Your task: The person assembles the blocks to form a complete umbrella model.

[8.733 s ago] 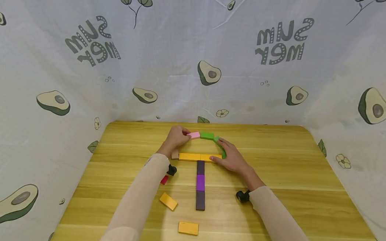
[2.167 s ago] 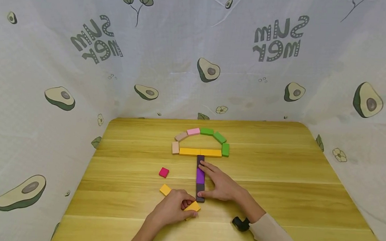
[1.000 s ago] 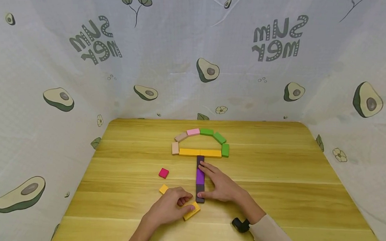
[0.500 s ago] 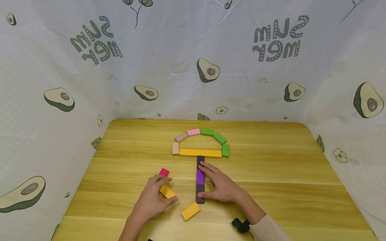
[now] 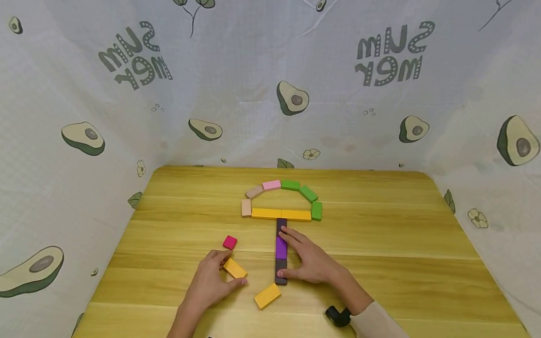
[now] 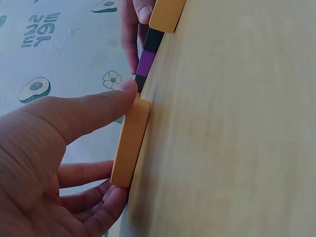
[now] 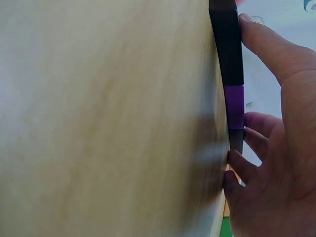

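Note:
At the lower left, my left hand (image 5: 208, 279) spans a yellow block (image 5: 235, 268), thumb at one end and fingertips at the other. The left wrist view shows that yellow block (image 6: 131, 143) between thumb and fingers, lying flat at the tabletop. My right hand (image 5: 313, 259) rests along a straight column of dark blocks (image 5: 281, 267) with a purple block (image 5: 281, 247) in the middle. Its fingers lie extended, touching the column's side and top, as the purple block (image 7: 234, 106) in the right wrist view shows. A second yellow block (image 5: 267, 296) lies tilted just below the column.
A red square block (image 5: 230, 242) sits just beyond my left fingertips. Above the column, two yellow blocks (image 5: 266, 213) form a bar under an arch of tan, pink and green blocks (image 5: 290, 185). A patterned cloth (image 5: 249, 59) surrounds the wooden table (image 5: 388, 223).
My left hand has left the yellow block below the column, now turned askew, and moved left to the other yellow block, closing its fingers on it. My right hand came down from the arch to the column.

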Demonstrator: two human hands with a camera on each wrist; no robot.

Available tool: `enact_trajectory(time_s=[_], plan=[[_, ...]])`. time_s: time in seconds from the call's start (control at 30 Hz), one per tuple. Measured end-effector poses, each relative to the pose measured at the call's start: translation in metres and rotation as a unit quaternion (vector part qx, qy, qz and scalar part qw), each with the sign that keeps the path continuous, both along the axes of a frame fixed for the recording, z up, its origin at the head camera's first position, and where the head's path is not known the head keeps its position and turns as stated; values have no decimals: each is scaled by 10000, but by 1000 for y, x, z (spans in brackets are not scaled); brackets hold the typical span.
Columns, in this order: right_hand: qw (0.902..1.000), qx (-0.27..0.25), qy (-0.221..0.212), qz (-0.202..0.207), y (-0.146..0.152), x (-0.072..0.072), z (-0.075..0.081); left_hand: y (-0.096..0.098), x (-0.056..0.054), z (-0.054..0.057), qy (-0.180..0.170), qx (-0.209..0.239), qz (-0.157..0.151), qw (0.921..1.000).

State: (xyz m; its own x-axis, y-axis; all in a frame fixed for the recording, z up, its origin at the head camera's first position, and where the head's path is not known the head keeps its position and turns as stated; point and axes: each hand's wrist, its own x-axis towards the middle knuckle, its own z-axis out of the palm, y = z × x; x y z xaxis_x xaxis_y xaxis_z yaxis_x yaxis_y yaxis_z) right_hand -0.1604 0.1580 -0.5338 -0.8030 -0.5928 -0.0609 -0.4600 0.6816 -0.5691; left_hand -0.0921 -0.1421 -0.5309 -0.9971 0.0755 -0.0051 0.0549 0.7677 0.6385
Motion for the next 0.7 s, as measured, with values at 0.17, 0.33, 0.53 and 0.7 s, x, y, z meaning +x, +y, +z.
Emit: enact_trajectory(time_s=[0.17, 0.33, 0.53, 0.7], plan=[[10000, -20, 33, 28, 1, 0, 0, -1, 0, -1, 108, -49, 79, 9999], [10000, -67, 34, 0, 0, 0, 1, -3, 0, -1, 157, -33, -114, 9998], [10000, -77, 2, -26, 0, 1, 3, -4, 0, -1, 62, 0, -569, 9984], [10000, -97, -3, -22, 0, 1, 3, -5, 2, -2, 142, -60, -842, 9963]])
